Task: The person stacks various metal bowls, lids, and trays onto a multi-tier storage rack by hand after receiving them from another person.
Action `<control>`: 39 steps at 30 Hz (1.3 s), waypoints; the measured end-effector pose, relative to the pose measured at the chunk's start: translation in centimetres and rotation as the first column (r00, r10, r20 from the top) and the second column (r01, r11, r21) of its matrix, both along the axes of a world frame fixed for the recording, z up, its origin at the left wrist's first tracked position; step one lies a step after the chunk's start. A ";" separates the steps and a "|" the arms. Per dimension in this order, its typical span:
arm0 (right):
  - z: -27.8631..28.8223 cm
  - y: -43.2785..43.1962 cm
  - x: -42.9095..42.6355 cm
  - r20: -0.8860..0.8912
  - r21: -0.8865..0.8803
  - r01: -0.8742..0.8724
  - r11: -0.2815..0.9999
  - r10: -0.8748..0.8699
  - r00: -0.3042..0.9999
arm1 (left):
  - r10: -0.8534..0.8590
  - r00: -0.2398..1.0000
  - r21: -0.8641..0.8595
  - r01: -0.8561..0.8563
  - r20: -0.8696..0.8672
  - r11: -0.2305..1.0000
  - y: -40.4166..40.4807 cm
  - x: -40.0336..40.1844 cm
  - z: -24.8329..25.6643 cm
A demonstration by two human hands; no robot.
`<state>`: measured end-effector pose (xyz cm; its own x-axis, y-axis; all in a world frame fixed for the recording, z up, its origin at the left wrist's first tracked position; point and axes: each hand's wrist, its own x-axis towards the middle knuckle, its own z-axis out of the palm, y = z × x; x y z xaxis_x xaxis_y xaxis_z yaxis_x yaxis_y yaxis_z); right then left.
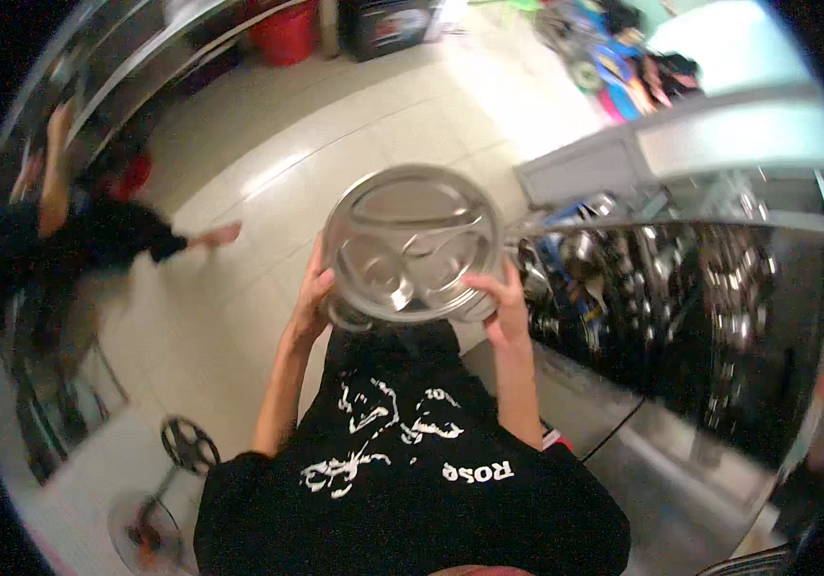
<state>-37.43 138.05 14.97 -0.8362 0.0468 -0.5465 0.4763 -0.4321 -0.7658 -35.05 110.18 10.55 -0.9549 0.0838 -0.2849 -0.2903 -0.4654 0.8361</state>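
Observation:
A round, divided stainless steel plate (415,245) is held out in front of my black shirt. It has one wide compartment at the far side and two rounder ones nearer me. My left hand (315,291) grips its left edge, and my right hand (504,299) holds the right edge with the thumb over the rim. Curved metal edges (349,317) show under the near side of the plate; what they belong to is mostly hidden.
To the right stands a display case (671,317) with many shiny metal items, blurred. Another person (95,230) is at the left near shelves (145,57). A red bucket (284,32) sits at the back on the tiled floor (261,288). A small fan (144,533) is at lower left.

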 end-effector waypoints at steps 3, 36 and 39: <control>-2.0 4.5 3.9 0.028 0.105 0.078 0.991 -0.082 0.996 | -0.214 0.960 0.099 0.198 0.181 0.975 3.4 -0.5 -3.9; 14.0 26.4 15.7 -0.487 0.086 0.796 0.599 -0.672 0.558 | -0.943 0.329 -0.104 0.937 -0.050 0.333 41.9 -13.4 17.0; 18.0 26.5 13.5 -0.624 0.134 0.896 0.424 -0.666 0.409 | -0.935 0.212 -0.203 0.940 -0.285 0.275 44.2 -16.5 20.6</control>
<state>-23.95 164.53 32.94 -0.3954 0.9122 0.1071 -0.3263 -0.0305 -0.9448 -51.58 154.36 31.18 -0.2003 0.9797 -0.0117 -0.2751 -0.0448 0.9604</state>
